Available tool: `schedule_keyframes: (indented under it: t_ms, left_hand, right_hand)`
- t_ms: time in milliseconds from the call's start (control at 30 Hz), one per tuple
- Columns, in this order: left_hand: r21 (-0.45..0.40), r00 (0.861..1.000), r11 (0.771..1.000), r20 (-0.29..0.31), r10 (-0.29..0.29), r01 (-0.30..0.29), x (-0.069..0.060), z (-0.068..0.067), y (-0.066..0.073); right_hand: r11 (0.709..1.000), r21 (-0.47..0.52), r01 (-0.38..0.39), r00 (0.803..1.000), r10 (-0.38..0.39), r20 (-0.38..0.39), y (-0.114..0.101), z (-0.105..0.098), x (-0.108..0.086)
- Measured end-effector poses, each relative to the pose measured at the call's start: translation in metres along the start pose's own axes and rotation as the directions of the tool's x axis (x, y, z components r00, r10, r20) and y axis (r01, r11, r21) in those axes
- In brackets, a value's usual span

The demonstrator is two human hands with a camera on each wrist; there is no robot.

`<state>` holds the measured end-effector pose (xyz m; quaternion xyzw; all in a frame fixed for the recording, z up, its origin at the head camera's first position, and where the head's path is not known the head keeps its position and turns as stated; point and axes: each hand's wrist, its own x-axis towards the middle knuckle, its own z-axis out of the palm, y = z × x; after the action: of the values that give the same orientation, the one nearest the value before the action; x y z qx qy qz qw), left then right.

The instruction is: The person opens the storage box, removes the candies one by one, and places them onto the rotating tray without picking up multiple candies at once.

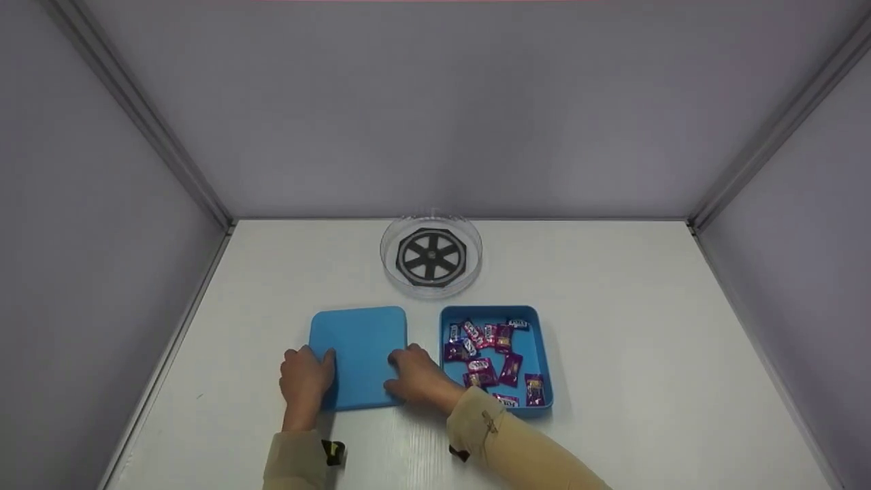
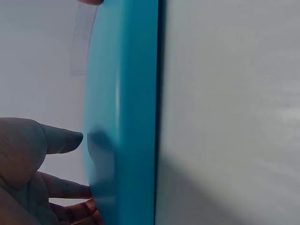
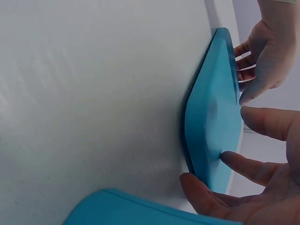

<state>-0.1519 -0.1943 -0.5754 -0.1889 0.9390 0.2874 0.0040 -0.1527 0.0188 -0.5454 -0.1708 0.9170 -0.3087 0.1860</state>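
**Two-handed contact at the blue lid (image 1: 360, 340)**

Head view: flat, smooth face up, on the white table (image 1: 612, 327), just left of the blue box (image 1: 528, 357) and on the near side of the clear round dish (image 1: 431, 292) with its dark spoked disc (image 1: 431, 256). Left hand (image 1: 306, 382) at the left edge, thumb over the top face; right hand (image 1: 420, 380) at the right edge, fingertips pointing left. Taken from opposite sides probably to keep it level and steady. Box just beside, uncovered, wrapped sweets (image 1: 510, 369) loose inside. Looks almost square, so hard to name a long axis; if anything, slightly longer from near to far. Turned a little, far-right corner farther off than far-left.

Left wrist view: near edge of the lid running straight up the frame, thin dark line between edge and table. Cannot tell from this whether fully resting or barely raised. Left thumb and fingers apart, fairly straight, tips by the top face, no clamping in sight.

Right wrist view: rounded corner and side of the lid nearest, top face away from the table. Right-hand fingers spread, one tip at the top face, another just outside the edge, not clamped; spread probably to steady a wide, smooth piece.
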Motion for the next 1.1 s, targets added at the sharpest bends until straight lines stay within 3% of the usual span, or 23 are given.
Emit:
schedule_keyframes:
  t_ms: [400, 733, 1100]
  left_hand:
    - [0.006, 0.999, 1.000, 0.038, -0.006, 0.005, 0.001, -0.002, 0.005]
    - [0.005, 1.000, 1.000, 0.020, 0.009, -0.010, -0.002, -0.001, 0.008]
    - [0.063, 1.000, 0.998, 0.022, 0.005, -0.007, -0.003, 0.003, 0.014]
  right_hand:
    - [0.997, -0.066, -0.026, 0.999, 0.028, 0.035, -0.002, 0.002, 0.007]
    - [0.999, -0.030, 0.016, 0.997, -0.014, 0.070, 0.000, -0.003, 0.005]
    - [0.999, 0.006, 0.038, 0.998, -0.038, 0.039, -0.006, -0.020, -0.011]
